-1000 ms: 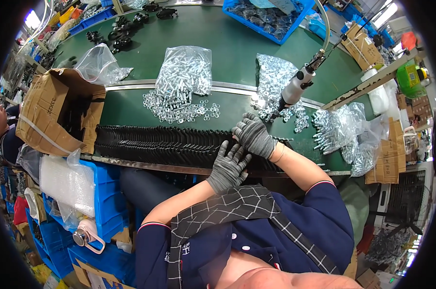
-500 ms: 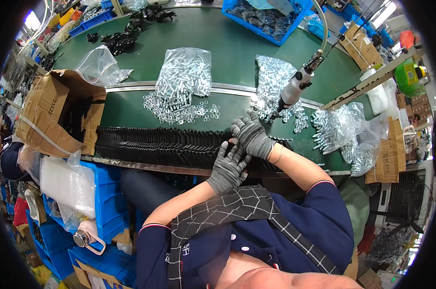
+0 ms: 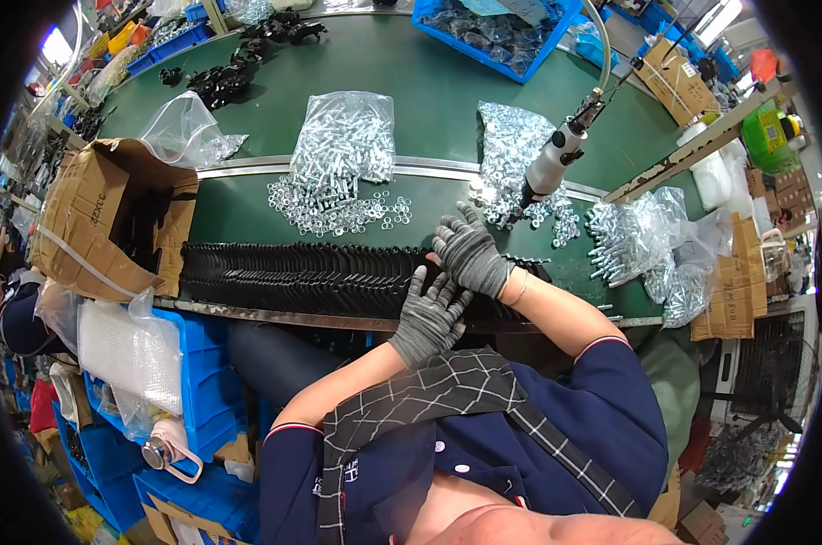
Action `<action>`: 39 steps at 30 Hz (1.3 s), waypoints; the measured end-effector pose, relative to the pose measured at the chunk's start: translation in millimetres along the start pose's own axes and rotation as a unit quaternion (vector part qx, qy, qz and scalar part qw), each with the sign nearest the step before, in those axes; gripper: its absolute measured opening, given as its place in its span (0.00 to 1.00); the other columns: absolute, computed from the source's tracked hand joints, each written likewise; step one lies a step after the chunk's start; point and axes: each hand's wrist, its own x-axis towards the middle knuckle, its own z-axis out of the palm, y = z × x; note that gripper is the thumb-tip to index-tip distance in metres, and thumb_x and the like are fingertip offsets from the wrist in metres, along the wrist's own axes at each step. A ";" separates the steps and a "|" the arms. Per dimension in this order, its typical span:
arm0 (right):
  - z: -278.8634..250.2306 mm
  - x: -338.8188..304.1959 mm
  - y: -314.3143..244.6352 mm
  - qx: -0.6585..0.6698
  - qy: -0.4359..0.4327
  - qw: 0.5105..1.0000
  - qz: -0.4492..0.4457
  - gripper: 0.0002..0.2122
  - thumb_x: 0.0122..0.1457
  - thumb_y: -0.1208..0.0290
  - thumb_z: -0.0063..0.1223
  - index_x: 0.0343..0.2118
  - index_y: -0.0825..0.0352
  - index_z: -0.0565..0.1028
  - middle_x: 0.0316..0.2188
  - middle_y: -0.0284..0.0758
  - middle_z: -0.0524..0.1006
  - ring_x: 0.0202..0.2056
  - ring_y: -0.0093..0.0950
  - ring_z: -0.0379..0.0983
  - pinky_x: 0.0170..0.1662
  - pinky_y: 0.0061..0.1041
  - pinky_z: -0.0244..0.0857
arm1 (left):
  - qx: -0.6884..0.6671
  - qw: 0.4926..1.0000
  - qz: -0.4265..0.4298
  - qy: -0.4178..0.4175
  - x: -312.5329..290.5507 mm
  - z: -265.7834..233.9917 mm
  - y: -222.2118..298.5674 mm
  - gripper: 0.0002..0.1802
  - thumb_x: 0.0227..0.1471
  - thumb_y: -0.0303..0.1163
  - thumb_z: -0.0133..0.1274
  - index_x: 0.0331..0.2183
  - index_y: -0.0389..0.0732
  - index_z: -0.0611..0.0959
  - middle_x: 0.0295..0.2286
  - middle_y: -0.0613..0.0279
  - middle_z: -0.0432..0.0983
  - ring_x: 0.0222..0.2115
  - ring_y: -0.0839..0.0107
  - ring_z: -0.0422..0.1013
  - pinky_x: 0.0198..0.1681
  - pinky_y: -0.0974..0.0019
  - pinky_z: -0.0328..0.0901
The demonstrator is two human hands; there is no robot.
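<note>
Near nine o'clock I saw a co-worker (image 3: 28,314), lower than a second before; a carton (image 3: 77,204) just above bore dark characters. The row of black parts (image 3: 297,272) ran rightward along the surface (image 3: 234,204) under the left hand (image 3: 429,318), fingers spread, and right hand (image 3: 472,256), fingers slightly parted; I couldn't tell whether either pinched. Another carton (image 3: 727,292), at three, showed writing.

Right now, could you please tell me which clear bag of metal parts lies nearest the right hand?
The bag partly behind the power screwdriver: its loose parts lie just beyond the right hand, while other bags sit farther left or right.
</note>
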 end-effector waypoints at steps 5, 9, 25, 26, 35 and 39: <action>5.7 -6.2 7.1 0.013 0.001 1.000 0.006 0.16 0.55 0.58 0.53 0.40 0.64 0.76 0.44 0.37 0.77 0.53 0.37 0.69 0.63 0.51 0.47 | 0.032 0.999 0.011 0.028 4.0 -8.2 2.7 0.33 0.38 0.48 0.56 0.49 0.46 0.80 0.50 0.48 0.71 0.57 0.53 0.62 0.63 0.34 0.40; 2.9 -5.6 13.8 0.018 -0.003 1.000 0.002 0.15 0.55 0.59 0.53 0.39 0.63 0.76 0.41 0.37 0.77 0.51 0.36 0.70 0.62 0.51 0.48 | 0.043 0.996 -0.078 -0.020 1.3 -7.1 7.1 0.35 0.44 0.51 0.54 0.53 0.44 0.76 0.54 0.45 0.67 0.58 0.50 0.60 0.62 0.30 0.37; -3.7 -15.7 17.6 0.088 -0.096 0.989 0.065 0.11 0.59 0.61 0.49 0.35 0.64 0.72 0.27 0.38 0.78 0.32 0.38 0.76 0.37 0.39 0.66 | 0.063 0.995 -0.060 -0.050 10.2 4.6 8.2 0.36 0.47 0.53 0.52 0.55 0.43 0.74 0.56 0.44 0.66 0.59 0.50 0.59 0.62 0.29 0.33; -2.1 -15.4 18.8 0.083 -0.079 0.992 0.049 0.11 0.59 0.61 0.49 0.35 0.64 0.72 0.26 0.38 0.78 0.31 0.38 0.77 0.34 0.39 0.66 | 0.073 0.995 -0.046 -0.046 10.1 8.9 7.8 0.37 0.45 0.53 0.52 0.54 0.44 0.74 0.56 0.44 0.65 0.60 0.51 0.58 0.62 0.29 0.33; -5.4 -18.9 26.1 0.089 -0.075 0.993 0.030 0.10 0.59 0.61 0.49 0.34 0.64 0.71 0.25 0.39 0.77 0.29 0.39 0.76 0.32 0.39 0.67 | 0.093 0.994 -0.013 -0.056 8.8 24.1 7.9 0.38 0.44 0.55 0.52 0.54 0.44 0.75 0.58 0.43 0.62 0.62 0.52 0.54 0.62 0.29 0.34; -10.2 -20.0 26.4 0.096 -0.098 0.990 0.034 0.10 0.59 0.61 0.49 0.34 0.64 0.71 0.25 0.39 0.77 0.29 0.39 0.76 0.33 0.40 0.67 | 0.086 0.994 -0.009 -0.060 9.4 22.2 12.0 0.38 0.43 0.55 0.53 0.54 0.45 0.75 0.58 0.42 0.62 0.61 0.52 0.55 0.63 0.30 0.34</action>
